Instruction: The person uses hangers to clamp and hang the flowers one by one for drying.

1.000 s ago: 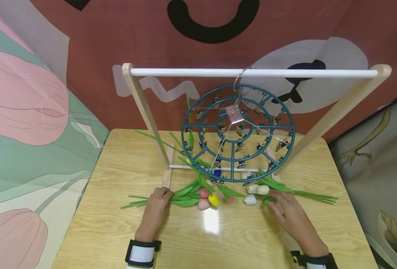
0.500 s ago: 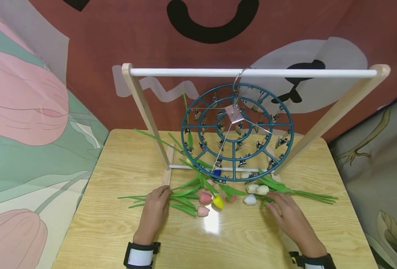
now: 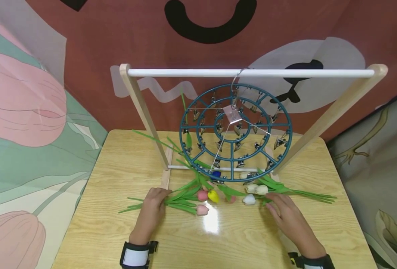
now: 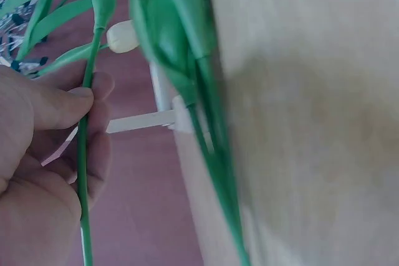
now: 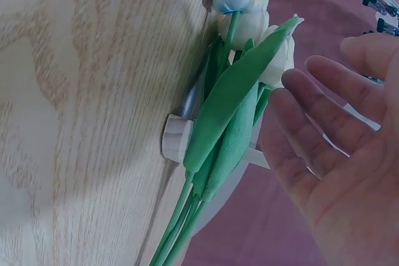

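Observation:
My left hand is over the stems of the pink tulips on the left; in the left wrist view its thumb and fingers pinch one green tulip stem. A second bunch of green leaves and stems lies beside it on the tabletop. A yellow tulip lies close to the pink heads. On the right, my right hand is beside the white tulips. In the right wrist view its fingers are loosely bent next to the leaves and hold nothing.
A wooden rack with a white top bar stands across the table. From the bar hangs a round teal clip hanger with several metal clips. Behind it lie a blue tulip and more green stems. A printed cloth covers the wall.
My left hand has drawn slightly left, and the pink and yellow tulips near it have shifted and spread apart a little. My right hand has hardly moved.

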Demonstrator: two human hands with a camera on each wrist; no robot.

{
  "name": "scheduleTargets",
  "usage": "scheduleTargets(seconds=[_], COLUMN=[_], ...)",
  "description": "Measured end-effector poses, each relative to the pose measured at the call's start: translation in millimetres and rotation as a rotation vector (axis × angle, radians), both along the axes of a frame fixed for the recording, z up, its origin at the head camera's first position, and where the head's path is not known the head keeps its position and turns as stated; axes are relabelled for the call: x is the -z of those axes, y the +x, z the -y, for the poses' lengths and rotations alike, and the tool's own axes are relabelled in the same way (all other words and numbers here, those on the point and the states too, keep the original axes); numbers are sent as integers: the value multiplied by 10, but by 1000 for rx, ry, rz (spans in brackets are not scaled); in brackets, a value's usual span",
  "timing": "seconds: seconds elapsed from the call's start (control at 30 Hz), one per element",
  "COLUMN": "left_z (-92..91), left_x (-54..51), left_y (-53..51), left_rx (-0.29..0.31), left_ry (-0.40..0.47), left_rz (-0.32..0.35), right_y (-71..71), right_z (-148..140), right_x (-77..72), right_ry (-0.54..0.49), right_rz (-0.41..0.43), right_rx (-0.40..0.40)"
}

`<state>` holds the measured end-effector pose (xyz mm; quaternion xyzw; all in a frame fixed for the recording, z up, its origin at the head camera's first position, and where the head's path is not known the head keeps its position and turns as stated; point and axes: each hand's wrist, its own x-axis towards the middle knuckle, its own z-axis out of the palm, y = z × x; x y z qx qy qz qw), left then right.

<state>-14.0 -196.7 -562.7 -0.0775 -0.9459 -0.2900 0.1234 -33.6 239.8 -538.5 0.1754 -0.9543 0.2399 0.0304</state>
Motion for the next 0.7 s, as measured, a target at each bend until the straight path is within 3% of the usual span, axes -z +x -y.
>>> scheduleTargets(seconds=[0.3, 0.53, 0.7], left_z=[82, 141, 188], left_x=[-154, -148, -128], left_y=[-17, -26, -35], left_rx=[-20, -65, -129], left_ry=[-26, -57, -46], left_rz=[-112, -175, -205], right_y=[9, 27, 35], right_z=[35, 37, 30], right_x=[-21, 5, 18], right_ry=[-15, -13, -5], right_rz=[-39, -52, -61], right_rx=[-18, -25, -33])
